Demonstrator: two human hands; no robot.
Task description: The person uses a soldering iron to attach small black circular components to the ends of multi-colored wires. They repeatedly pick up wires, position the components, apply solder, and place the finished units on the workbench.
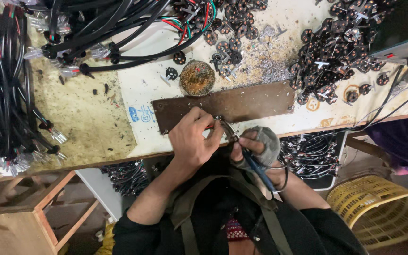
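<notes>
From the head camera, looking straight down, the left hand (192, 141) is closed in a pinch around a small wired part (212, 125) with a trace of red at its end, holding it at the near edge of the brown board (242, 101) that lies on the workbench (145, 85). The right hand (256, 146), in a grey fingerless glove, is clenched around a blue-handled soldering iron (253, 165); the iron's metal tip (225, 125) meets the part just beside the left fingertips, so the two hands are nearly touching. The step in hand looks like soldering a joint on that small part, and it seems to be mid-way: tip and work are together. The next move, as I judge it, calls for a steady left pinch while the joint is heated, then lifting the tip cleanly away without dragging the wire. Beyond the board sits a round rust-coloured pad (197, 78). Heaps of small black round parts (336, 42) with metal pins lie to the right and across the top of the bench, with metal clippings (265, 66) between them. Bundles of black cable (5, 85) cover the left side, and a yellow basket (378, 210) stands on the floor at lower right
</notes>
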